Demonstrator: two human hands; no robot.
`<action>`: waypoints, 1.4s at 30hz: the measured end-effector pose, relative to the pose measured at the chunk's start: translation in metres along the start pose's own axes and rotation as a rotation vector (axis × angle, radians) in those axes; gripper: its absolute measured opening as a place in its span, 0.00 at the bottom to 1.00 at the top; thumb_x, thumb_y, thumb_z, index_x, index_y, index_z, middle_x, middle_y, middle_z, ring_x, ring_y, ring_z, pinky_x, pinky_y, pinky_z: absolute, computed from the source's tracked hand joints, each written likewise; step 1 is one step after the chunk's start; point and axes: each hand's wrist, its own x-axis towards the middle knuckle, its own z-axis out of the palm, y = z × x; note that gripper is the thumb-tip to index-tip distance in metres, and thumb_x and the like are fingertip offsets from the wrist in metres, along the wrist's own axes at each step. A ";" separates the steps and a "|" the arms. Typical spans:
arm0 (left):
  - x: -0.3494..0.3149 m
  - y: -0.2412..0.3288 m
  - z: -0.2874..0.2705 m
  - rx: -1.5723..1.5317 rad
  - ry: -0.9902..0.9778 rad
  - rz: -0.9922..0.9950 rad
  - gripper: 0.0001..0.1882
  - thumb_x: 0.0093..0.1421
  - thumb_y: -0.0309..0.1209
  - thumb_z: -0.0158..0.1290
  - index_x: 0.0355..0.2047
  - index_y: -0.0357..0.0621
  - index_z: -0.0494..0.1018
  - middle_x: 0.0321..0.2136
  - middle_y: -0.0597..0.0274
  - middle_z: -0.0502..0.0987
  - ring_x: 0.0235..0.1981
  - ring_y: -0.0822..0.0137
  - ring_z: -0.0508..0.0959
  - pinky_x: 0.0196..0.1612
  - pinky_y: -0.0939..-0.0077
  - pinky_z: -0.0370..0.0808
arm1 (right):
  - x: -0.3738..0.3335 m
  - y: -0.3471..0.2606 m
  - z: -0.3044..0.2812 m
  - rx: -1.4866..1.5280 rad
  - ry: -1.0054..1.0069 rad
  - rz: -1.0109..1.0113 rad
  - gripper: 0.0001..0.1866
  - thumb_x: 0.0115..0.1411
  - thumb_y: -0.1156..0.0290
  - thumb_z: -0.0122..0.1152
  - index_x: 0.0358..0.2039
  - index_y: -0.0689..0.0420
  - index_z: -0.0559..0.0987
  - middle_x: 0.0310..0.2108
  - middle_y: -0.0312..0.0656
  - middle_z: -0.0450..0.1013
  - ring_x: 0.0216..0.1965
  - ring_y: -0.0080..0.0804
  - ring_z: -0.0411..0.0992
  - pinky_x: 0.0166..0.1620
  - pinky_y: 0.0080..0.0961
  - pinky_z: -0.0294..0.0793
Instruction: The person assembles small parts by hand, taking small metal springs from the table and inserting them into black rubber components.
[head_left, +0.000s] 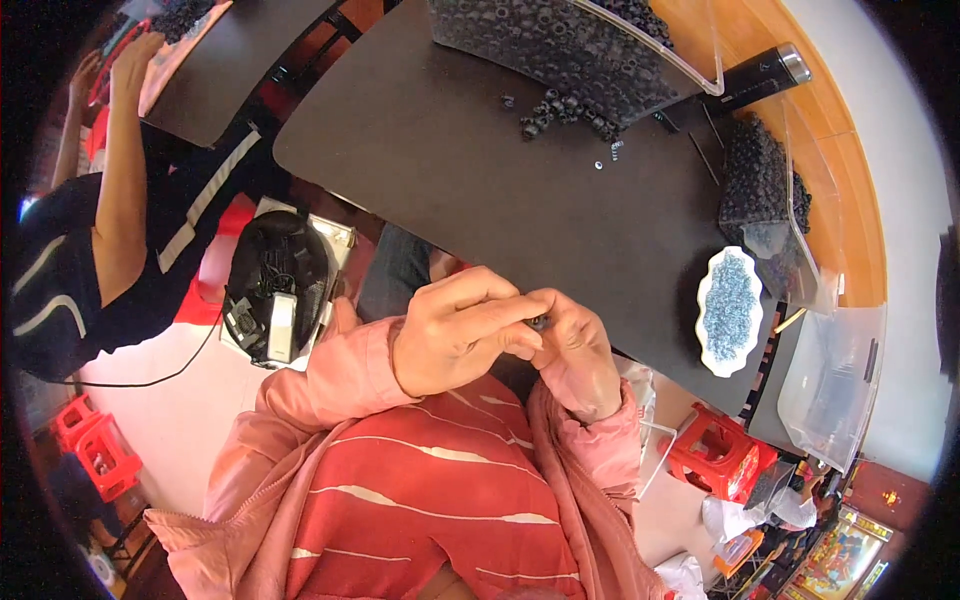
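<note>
In front of my chest, just off the near edge of the dark table, my left hand (462, 330) and my right hand (580, 352) meet with fingertips pinched together. Between them shows a bit of a small black part (538, 322); the fingers hide most of it, so its shape is unclear. Several similar small black parts (560, 110) lie loose on the table, beside a clear bin (540, 45) heaped with them. Close to that pile are a tiny spring (616, 150) and a small white round piece (598, 165).
A white scalloped dish (705, 330) of small bluish pieces sits at the table's right. Behind it stands a second clear bin (765, 185) of black parts; a black flask (765, 78) lies farther back. Red stools (715, 455) are below right. Another person (110, 220) works at left.
</note>
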 end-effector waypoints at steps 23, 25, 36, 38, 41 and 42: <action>0.007 -0.013 0.007 -0.023 0.028 -0.093 0.12 0.47 0.27 0.63 0.34 0.40 0.79 0.24 0.62 0.72 0.20 0.70 0.72 0.22 0.78 0.67 | 0.007 -0.094 -0.019 -1.079 0.426 -0.401 0.04 0.60 0.74 0.55 0.34 0.58 0.77 0.28 0.35 0.74 0.26 0.17 0.68 0.32 0.14 0.68; 0.006 -0.017 0.007 -0.037 0.020 -0.103 0.10 0.48 0.26 0.63 0.33 0.40 0.79 0.23 0.61 0.73 0.20 0.70 0.72 0.22 0.78 0.67 | 0.011 -0.147 -0.029 -1.245 0.684 -0.633 0.07 0.63 0.69 0.53 0.34 0.58 0.77 0.29 0.36 0.74 0.24 0.17 0.67 0.30 0.16 0.69; 0.004 -0.021 0.003 -0.089 0.033 -0.232 0.02 0.51 0.22 0.59 0.26 0.38 0.78 0.21 0.62 0.74 0.17 0.74 0.72 0.20 0.82 0.67 | 0.066 -0.166 -0.048 -1.681 0.680 -0.727 0.11 0.59 0.66 0.58 0.38 0.58 0.79 0.35 0.44 0.78 0.35 0.27 0.75 0.40 0.24 0.73; 0.005 -0.021 0.001 -0.087 0.028 -0.240 0.01 0.51 0.22 0.59 0.25 0.37 0.78 0.21 0.63 0.74 0.17 0.76 0.72 0.20 0.83 0.67 | 0.088 -0.126 -0.029 -1.682 0.512 -0.611 0.09 0.58 0.69 0.60 0.38 0.57 0.79 0.31 0.44 0.77 0.31 0.31 0.76 0.37 0.25 0.73; 0.008 -0.023 0.001 -0.087 -0.001 -0.231 0.01 0.51 0.22 0.58 0.26 0.37 0.78 0.21 0.63 0.74 0.18 0.76 0.72 0.20 0.83 0.67 | 0.111 -0.093 -0.032 -1.593 0.341 -0.545 0.10 0.55 0.72 0.61 0.38 0.57 0.78 0.29 0.43 0.76 0.30 0.36 0.74 0.35 0.28 0.73; 0.009 -0.022 0.001 -0.084 0.002 -0.233 0.01 0.51 0.22 0.58 0.26 0.37 0.78 0.21 0.63 0.74 0.18 0.76 0.72 0.20 0.83 0.67 | 0.118 -0.086 -0.033 -1.654 0.268 -0.605 0.11 0.54 0.72 0.62 0.38 0.56 0.78 0.28 0.43 0.74 0.31 0.38 0.73 0.35 0.31 0.73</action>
